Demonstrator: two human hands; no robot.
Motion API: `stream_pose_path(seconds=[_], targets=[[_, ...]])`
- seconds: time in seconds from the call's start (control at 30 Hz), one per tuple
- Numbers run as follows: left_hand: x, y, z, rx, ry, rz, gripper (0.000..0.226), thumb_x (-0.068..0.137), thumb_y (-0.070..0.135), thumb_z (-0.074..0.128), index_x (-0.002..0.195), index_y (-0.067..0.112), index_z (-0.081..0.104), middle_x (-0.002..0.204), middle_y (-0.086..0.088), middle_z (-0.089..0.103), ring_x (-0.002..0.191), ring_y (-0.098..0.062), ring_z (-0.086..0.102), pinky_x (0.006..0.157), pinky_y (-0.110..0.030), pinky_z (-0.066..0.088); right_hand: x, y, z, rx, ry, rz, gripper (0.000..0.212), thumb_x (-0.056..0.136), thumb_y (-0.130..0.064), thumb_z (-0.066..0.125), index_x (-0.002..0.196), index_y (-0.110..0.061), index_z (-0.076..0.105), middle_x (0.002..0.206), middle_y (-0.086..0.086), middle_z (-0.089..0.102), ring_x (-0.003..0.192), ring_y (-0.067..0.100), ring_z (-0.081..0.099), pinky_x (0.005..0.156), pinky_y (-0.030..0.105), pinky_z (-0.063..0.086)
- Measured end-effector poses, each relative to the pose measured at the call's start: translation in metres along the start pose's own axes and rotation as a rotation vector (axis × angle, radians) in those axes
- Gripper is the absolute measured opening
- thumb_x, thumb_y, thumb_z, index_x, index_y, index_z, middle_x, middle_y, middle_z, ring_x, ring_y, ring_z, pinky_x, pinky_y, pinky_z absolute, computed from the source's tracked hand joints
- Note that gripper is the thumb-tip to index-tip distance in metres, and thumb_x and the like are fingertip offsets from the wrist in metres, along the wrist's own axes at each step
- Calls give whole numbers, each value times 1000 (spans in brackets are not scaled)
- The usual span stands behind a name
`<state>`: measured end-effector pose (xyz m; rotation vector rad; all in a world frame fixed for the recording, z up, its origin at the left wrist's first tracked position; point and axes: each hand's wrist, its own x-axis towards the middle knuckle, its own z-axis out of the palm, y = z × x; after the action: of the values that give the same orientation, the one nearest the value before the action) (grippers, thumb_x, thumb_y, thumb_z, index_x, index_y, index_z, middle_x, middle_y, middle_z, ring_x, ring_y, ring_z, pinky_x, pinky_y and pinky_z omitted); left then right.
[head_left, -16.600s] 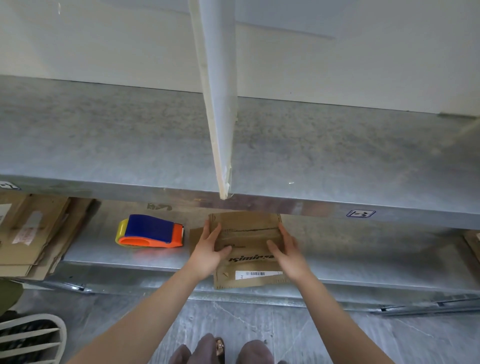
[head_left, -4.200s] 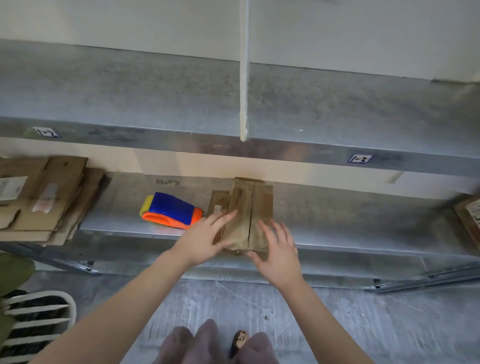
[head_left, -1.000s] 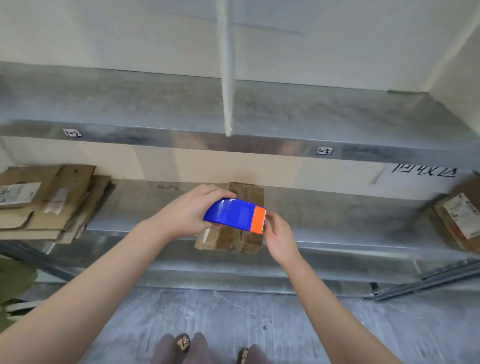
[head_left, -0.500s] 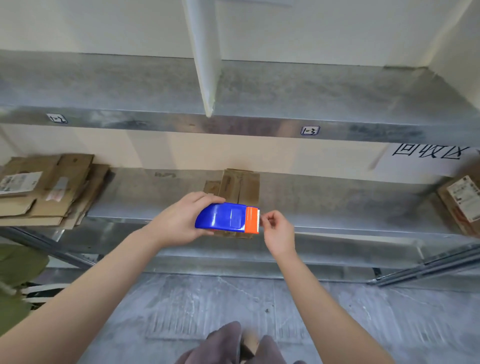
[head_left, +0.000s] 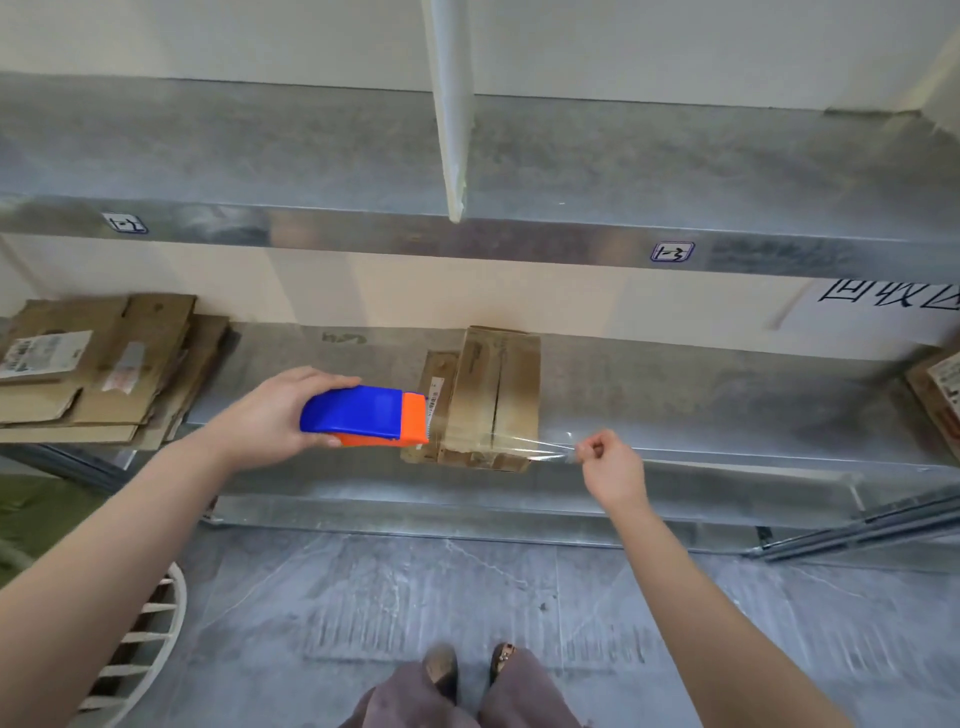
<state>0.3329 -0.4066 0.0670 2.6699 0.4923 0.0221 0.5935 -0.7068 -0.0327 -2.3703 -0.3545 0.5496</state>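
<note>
The left hand (head_left: 270, 418) gripped the tape dispenser (head_left: 363, 415) and the right hand (head_left: 613, 470) pinched the tape (head_left: 550, 446) end, its strip spanning crosswise the folded carton (head_left: 493, 374) lying between both grips, nearer the dispenser.

A blue and orange tape dispenser (head_left: 363, 415) is held level, orange end pointing right. A clear tape strip (head_left: 498, 441) stretches taut from it, over the flattened cardboard box (head_left: 493, 395) lying on the shelf (head_left: 727, 405).
</note>
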Motion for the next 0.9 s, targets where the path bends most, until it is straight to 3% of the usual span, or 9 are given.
stream_pose_path(seconds=[0.2, 0.53, 0.67, 0.8, 0.9], targets=[[8, -13, 13, 23, -33, -42, 74, 75, 30, 81, 139, 30, 46, 111, 13, 47, 108, -10, 47, 91, -21, 33, 7, -3, 11, -20, -98, 40, 14, 96, -27, 57, 89, -15, 59, 95, 11, 71, 95, 28, 62, 72, 26, 37], [14, -26, 46, 25, -121, -101, 74, 78, 39, 76, 142, 37, 40, 115, 13, 45, 115, -11, 44, 90, -22, 37, 0, -1, 49, 14, -109, 73, 10, 98, -17, 51, 95, -10, 57, 95, 1, 65, 95, 25, 62, 68, 23, 34], [21, -19, 57, 11, -104, -133, 76, 79, 41, 75, 144, 37, 36, 114, 10, 45, 116, -12, 43, 87, -22, 36, 7, -13, 57, 83, -100, 68, 16, 99, -20, 50, 105, -9, 61, 90, 0, 62, 97, 27, 63, 72, 26, 39], [26, -18, 60, 8, -89, -127, 76, 79, 41, 75, 144, 37, 37, 117, 8, 46, 117, -13, 43, 92, -23, 38, 9, -19, 62, 160, -131, 92, 29, 99, -17, 49, 127, -13, 54, 114, 7, 67, 110, 28, 60, 87, 29, 43], [26, -19, 60, 12, -80, -130, 76, 79, 41, 75, 144, 37, 36, 117, 9, 45, 117, -12, 42, 91, -22, 38, 6, -17, 60, 187, -87, 46, 38, 96, -14, 52, 133, -15, 50, 114, 3, 65, 102, 23, 61, 87, 28, 44]])
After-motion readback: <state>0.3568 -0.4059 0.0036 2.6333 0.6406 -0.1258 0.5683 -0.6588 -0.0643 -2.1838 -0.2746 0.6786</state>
